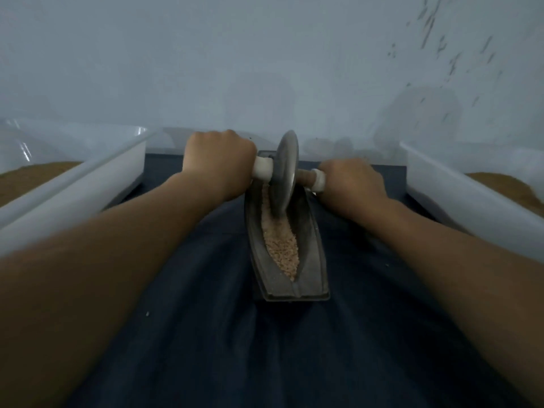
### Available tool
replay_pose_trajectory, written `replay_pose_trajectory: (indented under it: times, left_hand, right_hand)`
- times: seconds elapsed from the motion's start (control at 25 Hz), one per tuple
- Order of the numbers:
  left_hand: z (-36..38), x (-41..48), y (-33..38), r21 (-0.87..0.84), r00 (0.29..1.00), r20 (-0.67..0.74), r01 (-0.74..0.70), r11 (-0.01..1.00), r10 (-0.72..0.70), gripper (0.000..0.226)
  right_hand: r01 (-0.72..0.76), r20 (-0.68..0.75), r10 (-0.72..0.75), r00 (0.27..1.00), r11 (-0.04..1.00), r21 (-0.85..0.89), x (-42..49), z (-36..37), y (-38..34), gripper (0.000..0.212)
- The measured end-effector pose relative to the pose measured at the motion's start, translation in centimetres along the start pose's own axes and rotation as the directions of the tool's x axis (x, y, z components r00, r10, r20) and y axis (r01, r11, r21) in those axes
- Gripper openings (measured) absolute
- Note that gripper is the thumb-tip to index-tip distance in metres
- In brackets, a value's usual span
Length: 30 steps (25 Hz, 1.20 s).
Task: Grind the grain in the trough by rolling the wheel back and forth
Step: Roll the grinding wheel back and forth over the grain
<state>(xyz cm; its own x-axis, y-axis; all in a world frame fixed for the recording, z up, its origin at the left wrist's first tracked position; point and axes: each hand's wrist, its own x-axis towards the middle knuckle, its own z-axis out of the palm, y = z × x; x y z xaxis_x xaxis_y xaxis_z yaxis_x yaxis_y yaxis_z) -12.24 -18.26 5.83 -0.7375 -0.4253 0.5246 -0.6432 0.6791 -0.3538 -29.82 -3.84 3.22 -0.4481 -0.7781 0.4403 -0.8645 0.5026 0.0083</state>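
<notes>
Trough (315,260): dark metal, boat-shaped and narrow, lying lengthwise on dark blue cloth (265,348), near end towards the camera, far end under the wheel.

Grain (281,245): pale and coarse, heaped along the groove from the near tip up to the foot of the wheel, with a thinner streak continuing beside the disc on its left.

Wheel (285,172): grey metal disc, standing on edge in the far half of the trough, lower rim down in the grain, top leaning slightly right. Axle through the centre, crosswise to the trough; white handle (263,169) on the left, brown shaft ending in white collar (318,180) on the right.

Left hand (217,160): fingers wrapped over the left end of the axle, knuckles up, close to the disc.

Right hand (351,181): clenched round the right end of the axle, just outside the white collar, a little nearer the camera than the left.

Left forearm (132,231) and right forearm (441,245): bare, stretched forward on either side of the trough.

White plastic bin (88,184) at left and second white bin (471,195) at right, flanking the cloth, each holding brown granular material (29,178).

Stray fleck (147,313) on the cloth.

Pale wall (265,54) behind, dark specks at upper right.
</notes>
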Motion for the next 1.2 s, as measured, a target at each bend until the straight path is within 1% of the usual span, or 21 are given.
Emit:
replay_pose_trajectory:
  times: [0.08,0.12,0.16,0.2,0.28,0.32,0.4,0.52,0.6,0.72,0.8,0.88,0.96,1.0,1.08,1.12,1.16,1.2]
  left_hand:
    - [0.4,-0.9,-0.9,-0.038,0.999,-0.006,-0.044,0.998,0.044,0.010]
    - [0.8,-1.8,-1.7,-0.065,0.999,0.002,-0.043,0.997,0.044,0.010]
    - [1.0,-2.8,-2.2,-0.099,0.999,0.016,-0.031,0.995,0.033,0.011]
    - [1.2,-3.6,-2.7,-0.134,0.999,0.041,-0.007,0.991,0.013,0.012]
    - [1.0,-4.7,-3.2,-0.175,0.995,0.101,0.037,0.984,-0.019,0.012]
    - [0.8,-4.9,-3.1,-0.170,0.994,0.109,0.036,0.985,-0.018,0.010]
    - [0.2,-5.1,-2.7,-0.138,0.995,0.095,0.029,0.990,-0.016,0.007]
    - [-0.2,-4.8,-2.4,-0.047,1.000,0.010,-0.017,0.999,0.017,0.015]
    - [0.1,-4.2,-2.4,0.009,0.999,-0.039,-0.036,0.999,0.036,0.012]
    - [0.9,-2.4,-2.0,0.014,1.000,-0.021,0.015,1.000,-0.015,0.003]
    - [0.9,-1.2,-1.6,0.002,0.999,0.003,0.039,0.999,-0.039,0.006]
    - [0.7,-0.9,-1.4,-0.016,0.998,0.006,0.061,0.998,-0.061,0.009]
    - [0.4,-2.3,-1.7,-0.064,0.997,0.034,0.066,0.996,-0.064,0.009]
    - [0.4,-3.4,-2.1,-0.097,0.997,0.053,0.055,0.994,-0.050,0.008]
    - [0.3,-5.8,-3.1,-0.138,0.998,0.069,0.022,0.990,-0.013,0.007]
    - [0.2,-6.7,-3.4,-0.126,1.000,0.027,-0.002,0.992,0.006,0.008]
    - [0.2,-7.0,-3.4,-0.089,1.000,-0.019,-0.015,0.996,0.013,0.008]
    - [0.2,-7.0,-3.1,-0.057,0.999,-0.044,0.000,0.998,-0.002,0.009]
  right_hand:
    - [0.065,-0.122,-0.072,0.990,0.996,-0.059,-0.5,0.5,0.9,0.035]
    - [0.103,-0.170,-0.120,0.978,0.989,-0.106,-0.7,0.4,1.0,0.034]
    - [0.123,-0.197,-0.150,0.969,0.982,-0.143,-0.9,0.0,0.7,0.032]
    - [0.138,-0.194,-0.169,0.966,0.976,-0.166,-1.0,-0.5,0.4,0.029]
    - [0.165,-0.144,-0.193,0.971,0.969,-0.184,-1.2,-1.4,-0.1,0.025]
    - [0.162,-0.121,-0.186,0.975,0.969,-0.184,-1.6,-1.8,-0.2,0.026]
    - [0.145,-0.085,-0.163,0.983,0.973,-0.178,-2.5,-2.4,-0.1,0.025]
    - [0.120,-0.027,-0.127,0.992,0.977,-0.175,-3.7,-2.3,0.0,0.015]
    - [0.100,-0.001,-0.101,0.995,0.985,-0.139,-3.4,-1.5,0.0,0.015]
    - [0.054,0.017,-0.052,0.998,0.994,-0.097,-1.2,-0.9,-0.8,0.013]
    - [0.007,0.041,-0.004,0.999,0.998,-0.064,0.1,-1.1,-1.6,0.011]
    - [-0.010,0.096,0.016,0.995,0.998,-0.064,0.6,-1.3,-1.9,0.016]
    - [0.083,0.117,-0.070,0.991,0.991,-0.105,-0.3,-2.5,-1.7,0.011]
    - [0.167,0.091,-0.156,0.984,0.978,-0.128,-1.1,-3.2,-1.3,0.007]
    - [0.324,0.008,-0.331,0.944,0.919,-0.226,-2.5,-3.9,-0.3,0.015]
    - [0.354,-0.014,-0.371,0.929,0.897,-0.265,-3.0,-4.0,0.0,0.016]
    - [0.354,-0.018,-0.372,0.928,0.896,-0.270,-3.2,-3.9,0.1,0.017]
    - [0.311,-0.007,-0.324,0.946,0.915,-0.257,-3.1,-3.3,-0.1,0.022]
